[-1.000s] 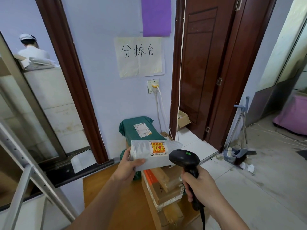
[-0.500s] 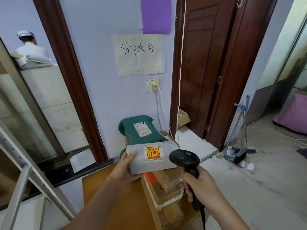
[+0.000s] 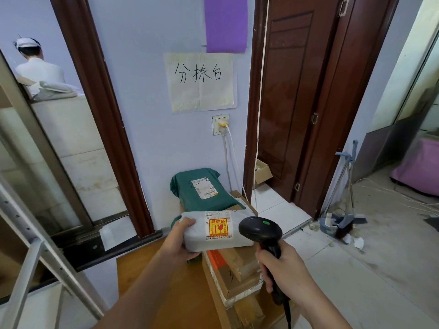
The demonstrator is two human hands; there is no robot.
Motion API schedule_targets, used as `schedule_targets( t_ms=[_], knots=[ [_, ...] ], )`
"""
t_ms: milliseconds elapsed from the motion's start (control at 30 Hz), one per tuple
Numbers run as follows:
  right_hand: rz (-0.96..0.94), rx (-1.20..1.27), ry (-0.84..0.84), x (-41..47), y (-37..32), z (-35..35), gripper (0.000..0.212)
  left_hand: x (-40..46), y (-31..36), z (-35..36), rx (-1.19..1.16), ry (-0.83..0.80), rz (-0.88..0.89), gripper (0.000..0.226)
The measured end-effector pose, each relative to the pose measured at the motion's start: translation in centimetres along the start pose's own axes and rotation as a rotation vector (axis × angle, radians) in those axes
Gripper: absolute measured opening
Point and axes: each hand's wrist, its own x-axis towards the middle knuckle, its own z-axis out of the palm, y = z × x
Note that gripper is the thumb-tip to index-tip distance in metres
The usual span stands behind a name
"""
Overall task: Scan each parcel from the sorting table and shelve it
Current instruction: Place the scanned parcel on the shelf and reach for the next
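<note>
Left hand [image 3: 177, 242] holds the white parcel [image 3: 217, 231] by its 9 o'clock end, thumb on top, fingers curled under; the parcel is lifted just above the box stack. Right hand [image 3: 283, 269] is clenched round the scanner [image 3: 260, 230] handle, the head just beside the parcel's 3 o'clock edge.

Risks, as judged:
- Scanner head points across the parcel's edge, not squarely at a barcode. The face showing carries a red-and-yellow fragile sticker [image 3: 218, 227]; the shipping label lies along the top edge, partly out of sight. A misread or no read is likely unless the parcel tilts.
- One-ended grip on a soft bag: it could sag or slip, and the sticker suggests a drop would matter.
- Scanner cable [image 3: 288, 314] trails down at 6 o'clock and could snag the boxes.

Surface: wooden desk [image 3: 152, 288] at 6 o'clock, carrying stacked cardboard boxes [image 3: 234, 276], one marked "3". A green parcel [image 3: 202, 188] leans on the wall at 12 o'clock behind them.

Room: lilac wall with a handwritten sign [image 3: 200, 81], purple sheet [image 3: 225, 22] above, socket [image 3: 220, 124] with a plugged lead. Brown door [image 3: 292, 91] at 2 o'clock. Broom and dustpan [image 3: 342, 222] at 3 o'clock on a littered floor. Metal frame [image 3: 28, 257] at 8 o'clock. A person in white [image 3: 38, 67] at 10 o'clock, back turned.
</note>
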Motion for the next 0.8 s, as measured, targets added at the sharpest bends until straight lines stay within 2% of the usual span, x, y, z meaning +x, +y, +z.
schedule_targets(
  t_ms=[67, 133, 233, 333, 600, 700, 800],
  knots=[
    [-0.007, 0.009, 0.0, 0.0, -0.1, 0.2, 0.004, 0.0, -0.2, -0.4, 0.043, -0.104, 0.096, 0.054],
    [-0.02, 0.01, 0.002, 0.0, -0.2, 0.4, 0.004, -0.1, -0.4, -0.8, 0.046, -0.175, 0.175, 0.065],
    [-0.035, -0.001, 0.011, 0.1, -0.2, 0.7, 0.004, -0.7, -0.2, -0.7, 0.023, -0.213, 0.245, 0.077],
    [-0.046, -0.021, 0.013, 0.3, -0.3, 1.3, 0.005, -0.9, 0.3, -0.6, -0.005, -0.263, 0.279, 0.076],
    [-0.061, -0.019, 0.009, 0.9, -0.4, 2.6, 0.002, 0.2, 0.5, -0.1, -0.001, -0.234, 0.244, 0.067],
    [-0.056, -0.023, 0.006, 1.0, -0.3, 2.7, 0.002, 1.0, 0.3, -0.8, 0.006, -0.218, 0.206, 0.076],
    [-0.063, -0.025, 0.001, 1.1, -0.3, 2.7, 0.006, 1.2, 0.2, -1.0, 0.022, -0.186, 0.158, 0.067]
  ],
)
